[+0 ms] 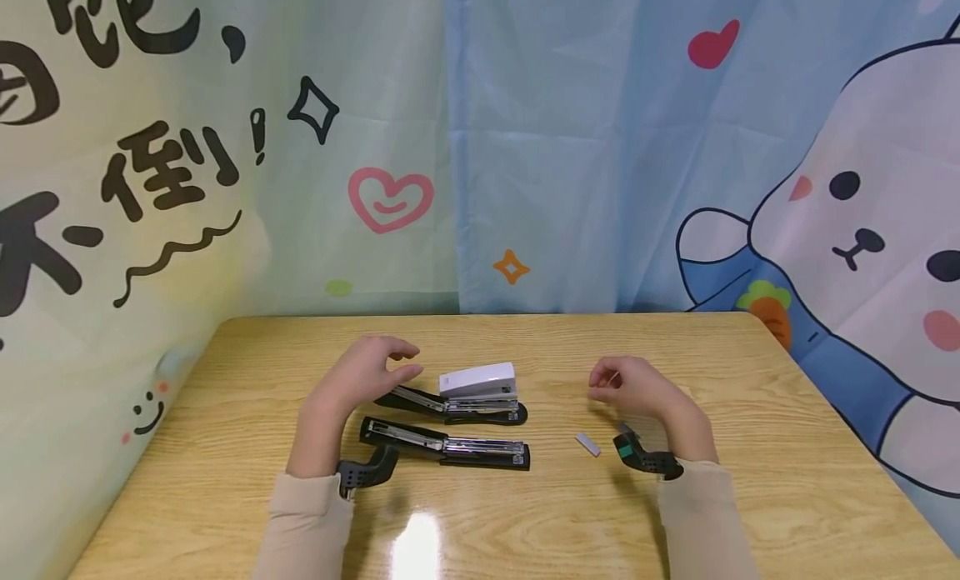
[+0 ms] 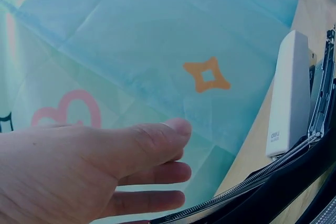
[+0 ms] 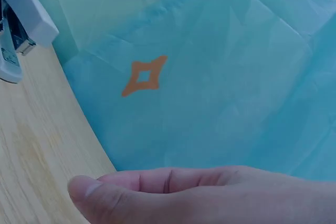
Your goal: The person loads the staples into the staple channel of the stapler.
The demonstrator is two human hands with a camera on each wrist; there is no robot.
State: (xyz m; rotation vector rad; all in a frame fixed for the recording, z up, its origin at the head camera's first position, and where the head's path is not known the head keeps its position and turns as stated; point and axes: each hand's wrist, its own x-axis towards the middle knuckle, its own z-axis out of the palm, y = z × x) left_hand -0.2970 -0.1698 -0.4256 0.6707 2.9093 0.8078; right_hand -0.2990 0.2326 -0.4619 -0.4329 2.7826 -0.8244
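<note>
My left hand [image 1: 363, 369] hovers at the left end of the staplers, thumb and fingers apart, nothing between them. Nearest to it is a black stapler [image 1: 420, 401] with its cover folded back, its spring showing in the left wrist view. Behind that one stands a white stapler [image 1: 477, 380], partly hidden by it. A second black stapler [image 1: 483, 452], likewise folded open, lies in front. To the right, my right hand [image 1: 633, 384] is held above the table with loosely bent fingers; I see nothing in them. A small grey staple strip [image 1: 588, 444] lies in front of it.
All of this is on a wooden table [image 1: 480, 513], whose far edge meets a printed curtain [image 1: 540, 163]. A black camera band [image 1: 645, 459] sits on the right wrist, another band [image 1: 367, 472] on the left. A small grey piece beside the right band is partly hidden.
</note>
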